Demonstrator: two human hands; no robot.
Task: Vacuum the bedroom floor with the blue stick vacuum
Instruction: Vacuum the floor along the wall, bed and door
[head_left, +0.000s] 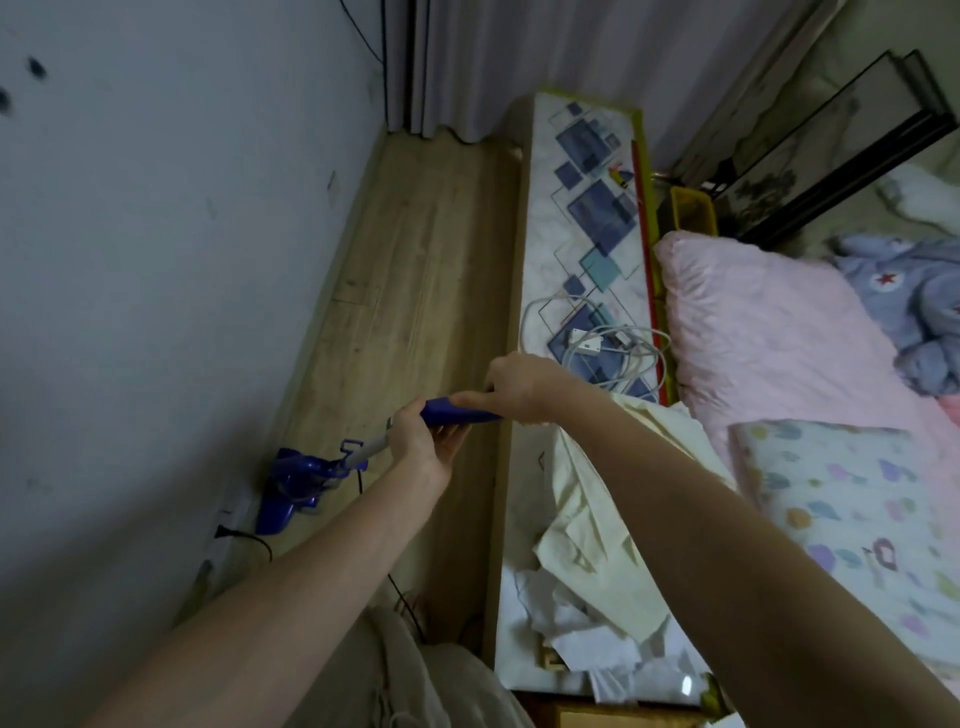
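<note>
Now both the left hand (415, 441) and right hand (511, 384) grip the vacuum (296, 486) handle.

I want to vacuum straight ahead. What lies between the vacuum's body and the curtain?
In the head view, only bare wooden floor runs from the vacuum's body to the curtain.

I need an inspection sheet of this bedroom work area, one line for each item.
Surface: wooden floor strip between wall and ledge.
Job's things: blue stick vacuum, body low by the wall.
Clutter: cream cloth and papers on the patterned ledge.
Grippers: left hand and right hand both grip the blue handle.
Cables: white charger cords on ledge; black cord on floor.
Surroundings: curtain, pink bedding.
</note>
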